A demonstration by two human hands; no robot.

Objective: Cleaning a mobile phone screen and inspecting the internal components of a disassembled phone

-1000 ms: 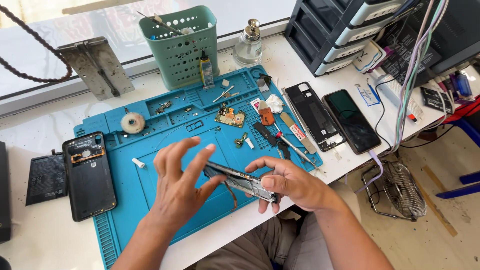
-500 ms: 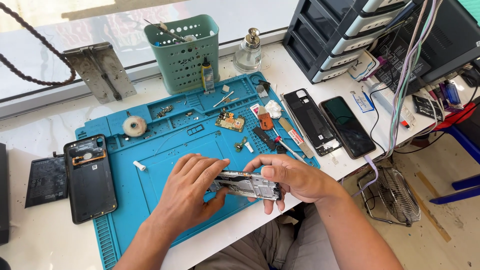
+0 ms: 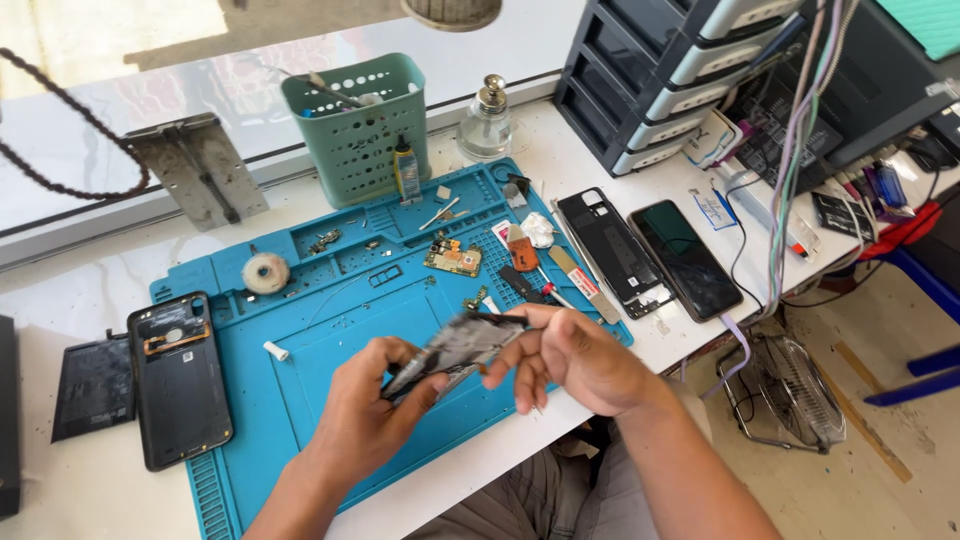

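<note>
Both my hands hold a stripped phone frame (image 3: 462, 346) tilted above the blue repair mat (image 3: 300, 350). My left hand (image 3: 375, 410) grips its lower left end from below. My right hand (image 3: 575, 360) pinches its upper right end. On the mat behind lie a small green circuit board (image 3: 453, 257), a roll of tape (image 3: 265, 272) and small loose parts.
A black phone back cover (image 3: 178, 378) and a flat battery (image 3: 92, 386) lie at the left. A phone chassis (image 3: 612, 250) and a dark screen (image 3: 686, 258) lie at the right. Behind stand a green tool basket (image 3: 358, 130), a glass bottle (image 3: 485, 125) and dark drawers (image 3: 670, 80).
My left hand went from open fingers above the frame to gripping its left end. Both hands have lifted and tilted the frame up off the mat.
</note>
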